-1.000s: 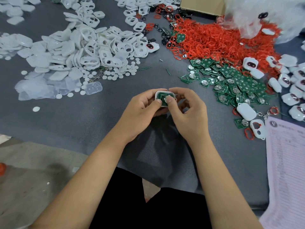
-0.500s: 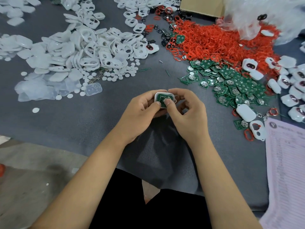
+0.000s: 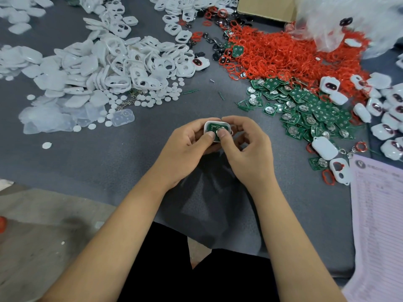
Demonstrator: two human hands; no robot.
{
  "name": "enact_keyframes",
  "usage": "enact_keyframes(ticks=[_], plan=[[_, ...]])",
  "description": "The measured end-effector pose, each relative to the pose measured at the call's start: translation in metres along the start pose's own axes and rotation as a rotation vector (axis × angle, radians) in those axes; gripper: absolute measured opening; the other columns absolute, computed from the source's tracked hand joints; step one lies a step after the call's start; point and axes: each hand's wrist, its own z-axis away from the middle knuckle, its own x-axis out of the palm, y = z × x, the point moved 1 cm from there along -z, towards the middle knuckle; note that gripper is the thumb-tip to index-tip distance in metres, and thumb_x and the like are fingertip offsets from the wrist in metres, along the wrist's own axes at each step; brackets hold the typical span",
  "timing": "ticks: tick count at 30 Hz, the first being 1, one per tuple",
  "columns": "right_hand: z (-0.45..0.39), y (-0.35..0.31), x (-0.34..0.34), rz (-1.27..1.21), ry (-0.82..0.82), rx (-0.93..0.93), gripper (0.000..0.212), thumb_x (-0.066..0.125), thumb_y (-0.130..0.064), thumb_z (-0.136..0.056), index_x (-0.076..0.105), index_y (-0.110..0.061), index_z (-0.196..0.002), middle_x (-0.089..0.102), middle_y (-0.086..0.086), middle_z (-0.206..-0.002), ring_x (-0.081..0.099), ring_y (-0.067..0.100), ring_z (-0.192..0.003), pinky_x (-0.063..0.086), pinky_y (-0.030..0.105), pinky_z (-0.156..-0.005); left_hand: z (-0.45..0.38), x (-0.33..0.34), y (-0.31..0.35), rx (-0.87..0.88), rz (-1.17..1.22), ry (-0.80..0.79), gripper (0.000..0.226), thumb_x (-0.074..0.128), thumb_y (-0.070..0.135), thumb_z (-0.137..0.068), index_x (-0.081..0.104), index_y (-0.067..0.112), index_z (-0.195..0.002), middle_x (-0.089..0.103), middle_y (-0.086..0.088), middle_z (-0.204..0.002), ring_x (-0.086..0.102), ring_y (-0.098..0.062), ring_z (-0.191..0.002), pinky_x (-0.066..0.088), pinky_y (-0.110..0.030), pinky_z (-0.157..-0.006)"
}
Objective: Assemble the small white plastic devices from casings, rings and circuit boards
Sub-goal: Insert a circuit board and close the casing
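Hands (image 3: 218,147) grip casing (image 3: 217,127) over grey cloth-covered table (image 3: 109,162).

Casings (image 3: 113,62) heaped at upper left of the frame; rings (image 3: 283,55) piled at upper right, circuit boards (image 3: 309,110) just below them; finished devices (image 3: 388,110) along the right edge; a paper sheet (image 3: 379,225) at lower right.

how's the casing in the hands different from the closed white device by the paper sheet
The held casing is open, with a green circuit board showing inside; the closed device shows only a plain white shell. The casing is gripped by both hands; the device lies loose on the table. Both are white with rounded corners.
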Motion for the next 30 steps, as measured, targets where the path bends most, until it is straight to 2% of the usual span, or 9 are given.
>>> enact_keyframes(ticks=[4, 8, 14, 21, 25, 30], plan=[[-0.0006, 0.0007, -0.0003, -0.063, -0.019, 0.032, 0.018, 0.06, -0.017, -0.101, 0.072, -0.018, -0.115, 0.073, -0.001, -0.1, 0.069, 0.021, -0.087, 0.057, 0.047, -0.079, -0.0007, -0.0002, -0.0004, -0.008, 0.015, 0.013, 0.034, 0.049, 0.002, -0.106, 0.064, 0.011, -0.135, 0.074, -0.005, -0.124, 0.07, -0.021, -0.119, 0.058, -0.035, -0.099], [-0.0008, 0.0018, -0.0009, -0.039, -0.037, 0.041, 0.021, 0.062, -0.01, -0.099, 0.072, -0.017, -0.115, 0.072, 0.001, -0.097, 0.062, 0.015, -0.076, 0.049, 0.03, -0.069, -0.0006, 0.0, -0.0011, -0.004, 0.018, 0.016, 0.033, 0.049, 0.001, -0.107, 0.064, 0.01, -0.135, 0.074, -0.005, -0.124, 0.07, -0.02, -0.118, 0.058, -0.034, -0.098], [-0.0013, 0.0027, -0.0002, -0.046, -0.024, 0.032, 0.019, 0.064, -0.01, -0.098, 0.073, -0.016, -0.114, 0.072, 0.0, -0.092, 0.059, 0.009, -0.069, 0.045, 0.02, -0.065, -0.0003, 0.0001, -0.0011, -0.001, 0.025, 0.001, 0.033, 0.049, 0.0, -0.107, 0.065, 0.013, -0.133, 0.075, -0.004, -0.124, 0.07, -0.019, -0.117, 0.058, -0.031, -0.096], [-0.0016, 0.0049, -0.0005, -0.066, -0.015, 0.017, 0.018, 0.066, -0.015, -0.096, 0.074, -0.02, -0.112, 0.072, -0.004, -0.086, 0.061, 0.012, -0.066, 0.046, 0.019, -0.06, 0.0001, -0.0019, -0.0012, -0.001, -0.013, -0.014, 0.031, 0.056, 0.007, -0.106, 0.064, 0.013, -0.136, 0.074, -0.004, -0.126, 0.069, -0.022, -0.121, 0.058, -0.04, -0.101], [-0.0018, 0.006, -0.0008, -0.069, -0.016, 0.016, 0.019, 0.067, -0.016, -0.095, 0.074, -0.021, -0.112, 0.071, -0.005, -0.085, 0.059, 0.007, -0.065, 0.045, 0.017, -0.061, -0.0001, -0.0028, -0.0011, -0.001, -0.031, -0.022, 0.032, 0.056, 0.008, -0.106, 0.063, 0.013, -0.136, 0.073, -0.004, -0.127, 0.069, -0.022, -0.121, 0.058, -0.039, -0.101], [-0.0019, 0.0063, -0.0009, -0.076, -0.027, 0.017, 0.019, 0.068, -0.017, -0.095, 0.073, -0.022, -0.113, 0.072, -0.01, -0.088, 0.064, 0.009, -0.07, 0.046, 0.018, -0.064, 0.0003, -0.0024, -0.0004, 0.003, -0.028, -0.028, 0.032, 0.057, 0.008, -0.106, 0.063, 0.012, -0.137, 0.073, -0.004, -0.127, 0.069, -0.022, -0.121, 0.058, -0.037, -0.1]])
